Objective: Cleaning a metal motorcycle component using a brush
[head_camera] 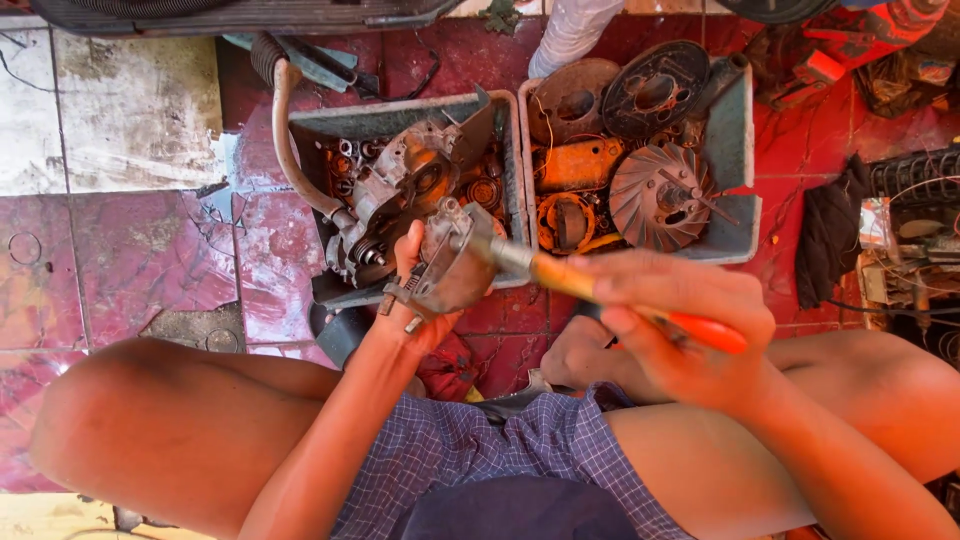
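My left hand (415,300) grips a small grey metal engine part (448,262), held up over my lap. My right hand (675,320) holds a brush with a wooden shaft and an orange-red handle end (600,292). The brush's metal ferrule and tip touch the top right of the metal part. I sit on the floor with both bare knees spread wide, in checked blue shorts.
Two grey trays stand ahead: the left tray (400,115) holds an engine block (400,195) with a curved hose (290,150), the right tray (735,130) holds a finned flywheel (660,195), round covers and orange parts. Red tiled floor (150,260), dark cloth (830,230) and clutter at right.
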